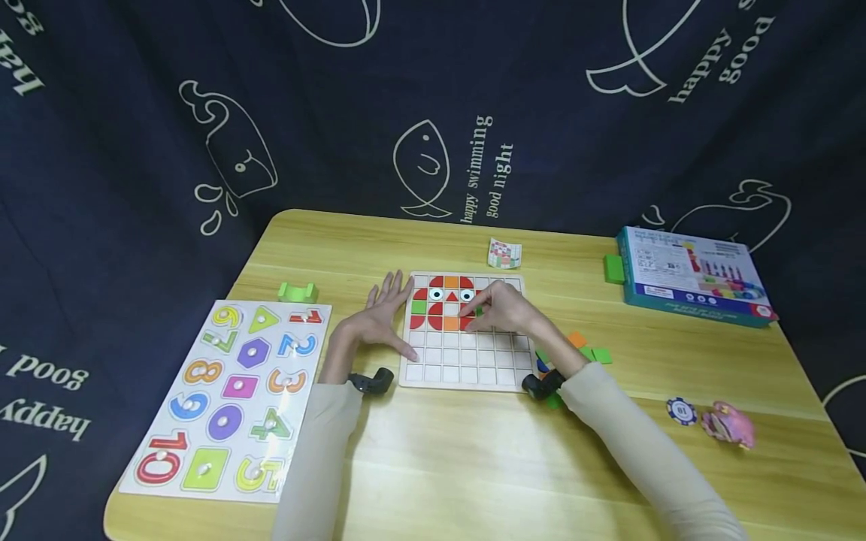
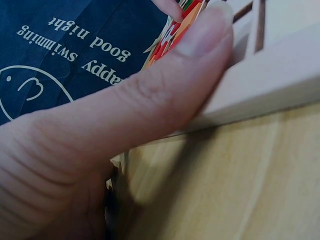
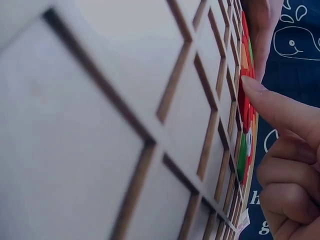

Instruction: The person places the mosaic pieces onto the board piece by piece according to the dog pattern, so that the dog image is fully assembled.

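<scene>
A white grid board lies mid-table, its upper rows filled with red, orange, green and eye-patterned tiles forming a face. My left hand spreads at the board's left side. In the left wrist view, its thumb rests over the board's edge. From the right, my right hand reaches over the tiles and pinches a red tile between thumb and index finger, at the face's lower right. Its other fingers are curled in the right wrist view. The hand hides part of the face's right side.
Loose tiles lie right of the board, partly under the right forearm. A pattern card lies behind it. Left is a number puzzle with a green block; right are a box, a poker chip and a pink toy.
</scene>
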Tool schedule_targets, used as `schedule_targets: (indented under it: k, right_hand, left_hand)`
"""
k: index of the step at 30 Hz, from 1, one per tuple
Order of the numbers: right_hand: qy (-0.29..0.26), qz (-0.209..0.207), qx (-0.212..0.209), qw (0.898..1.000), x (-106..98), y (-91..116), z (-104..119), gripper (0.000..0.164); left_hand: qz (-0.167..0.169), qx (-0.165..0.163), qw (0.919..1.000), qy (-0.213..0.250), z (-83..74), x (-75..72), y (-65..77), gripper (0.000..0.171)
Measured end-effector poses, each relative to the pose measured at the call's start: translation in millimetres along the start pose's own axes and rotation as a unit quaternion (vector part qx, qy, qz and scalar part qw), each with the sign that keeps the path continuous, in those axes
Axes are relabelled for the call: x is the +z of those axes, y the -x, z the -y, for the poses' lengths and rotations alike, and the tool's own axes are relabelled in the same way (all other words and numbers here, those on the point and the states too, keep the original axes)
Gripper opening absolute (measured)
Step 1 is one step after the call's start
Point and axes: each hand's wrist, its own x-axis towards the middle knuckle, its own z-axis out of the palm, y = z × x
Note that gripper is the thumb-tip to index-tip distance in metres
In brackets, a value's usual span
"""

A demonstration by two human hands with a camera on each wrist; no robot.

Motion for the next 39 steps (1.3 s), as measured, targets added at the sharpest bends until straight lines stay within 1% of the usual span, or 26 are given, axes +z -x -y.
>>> schedule_targets:
  k: [7,10,14,18,22,24,27,32,35,39]
  right_hand:
    - [0.038,0.019,-0.041,0.998,-5,-3,-2,0.021]
    - [0.041,0.035,-0.05,0.997,-6,-5,-3,0.02]
    - [0.021,0.05,-0.054,0.997,-7,-7,-6,0.02]
    - [-0.013,0.055,-0.048,0.997,-7,-7,-8,0.021]
    - [-0.029,0.041,-0.042,0.998,-14,1,-8,0.026]
    - [-0.025,0.024,-0.034,0.999,-23,10,-9,0.028]
    - [0.005,-0.012,-0.013,1.0,-42,32,-16,0.028]
    - [0.059,-0.054,0.05,0.996,-69,75,-44,0.025]
    - [0.064,-0.066,0.086,0.992,-78,98,-62,0.025]
    - [0.047,-0.052,0.123,0.99,-79,122,-74,0.03]
  left_hand:
    - [-0.002,0.0,1.0,-0.002,-0.2,0.0,0.1,0.146]
    - [-0.004,-0.001,1.0,-0.001,-0.4,-0.4,0.7,0.146]
    - [-0.005,-0.002,1.0,0.0,-0.3,-0.4,1.2,0.146]
    - [-0.005,0.0,1.0,-0.001,-0.1,0.0,1.1,0.146]
    - [-0.004,0.002,1.0,-0.002,-0.4,-0.2,1.0,0.145]
    - [-0.003,0.003,1.0,-0.001,0.1,0.0,0.8,0.145]
    - [0.0,0.002,1.0,-0.005,-0.3,0.3,0.2,0.146]
    - [0.001,-0.006,1.0,-0.005,0.0,-0.1,0.8,0.147]
    - [0.0,-0.008,0.9999,-0.006,0.8,0.1,0.8,0.147]
    - [-0.002,-0.007,1.0,-0.007,0.5,1.0,-0.5,0.146]
